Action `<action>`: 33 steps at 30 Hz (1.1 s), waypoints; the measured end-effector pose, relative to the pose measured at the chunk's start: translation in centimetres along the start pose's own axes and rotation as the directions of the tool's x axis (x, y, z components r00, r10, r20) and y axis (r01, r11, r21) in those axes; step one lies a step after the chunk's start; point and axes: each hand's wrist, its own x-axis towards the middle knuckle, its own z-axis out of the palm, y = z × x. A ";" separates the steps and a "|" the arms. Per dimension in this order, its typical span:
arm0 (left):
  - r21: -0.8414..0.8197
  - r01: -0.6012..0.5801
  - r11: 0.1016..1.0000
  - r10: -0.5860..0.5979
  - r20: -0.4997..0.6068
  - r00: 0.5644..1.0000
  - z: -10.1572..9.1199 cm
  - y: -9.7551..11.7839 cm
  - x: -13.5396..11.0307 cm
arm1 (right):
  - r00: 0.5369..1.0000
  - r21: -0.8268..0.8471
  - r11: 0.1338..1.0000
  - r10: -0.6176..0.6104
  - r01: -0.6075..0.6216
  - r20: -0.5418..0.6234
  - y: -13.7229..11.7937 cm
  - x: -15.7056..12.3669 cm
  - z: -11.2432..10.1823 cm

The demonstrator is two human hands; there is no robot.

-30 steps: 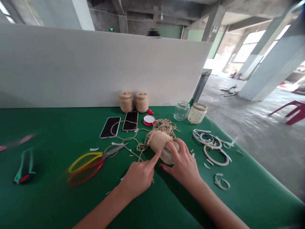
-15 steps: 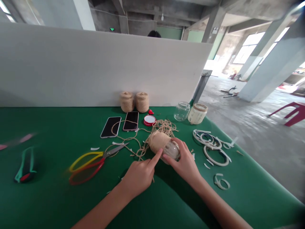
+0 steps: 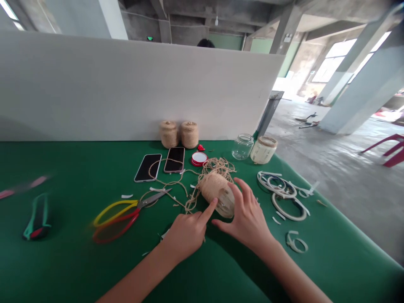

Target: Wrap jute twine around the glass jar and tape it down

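A glass jar (image 3: pixel 226 203) lies tilted on its side in the middle of the table, much of it wrapped in jute twine (image 3: pixel 212 185). My left hand (image 3: pixel 188 229) presses its outstretched index fingertip against the jar at the edge of the twine; its other fingers are curled and partly hidden. Beside the bare glass end, my right hand (image 3: pixel 248 214) is open, thumb and fingers spread apart around the jar. Whether a fingertip still touches the glass is hard to tell. A loose heap of twine (image 3: pixel 219 166) lies just behind the jar.
Scissors (image 3: pixel 139 205) and two phones (image 3: pixel 148 167) lie left of the jar. Two twine-wrapped jars (image 3: pixel 189 135) stand by the white partition (image 3: pixel 142 84). A clear jar (image 3: pixel 242 147), a paper-covered jar (image 3: pixel 264 150) and tape rings (image 3: pixel 288 206) are at right. A utility knife (image 3: pixel 37 219) lies far left.
My right hand has loosened from the glass end, its thumb and fingers spreading. The left index finger stays on the jar. The whole view has shifted slightly.
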 end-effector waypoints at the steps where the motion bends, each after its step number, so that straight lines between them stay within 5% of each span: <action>1: 0.005 0.000 1.000 0.000 0.000 1.000 0.0 0.0 0.0 | 1.000 0.001 1.000 -0.018 0.018 0.019 -0.1 -0.1 0.1; 11: 0.062 -0.031 0.998 0.033 -0.037 0.999 0.0 -0.2 -0.1 | 0.989 0.252 0.956 0.134 -0.147 0.069 -0.2 0.3 0.0; 24: 0.177 -0.047 0.983 0.052 -0.024 0.998 -0.4 0.1 -0.1 | 0.931 0.563 0.741 0.299 -0.365 0.210 0.5 0.8 0.4; 28: 0.133 -0.046 0.990 0.049 -0.023 0.999 -0.3 0.1 -0.1 | 0.943 0.432 0.840 0.264 -0.327 0.201 0.6 0.6 0.3; 33: 0.088 -0.027 0.996 0.032 -0.060 0.998 -0.1 -0.1 -0.1 | 0.983 0.173 0.968 0.181 -0.182 0.026 0.1 0.2 -0.2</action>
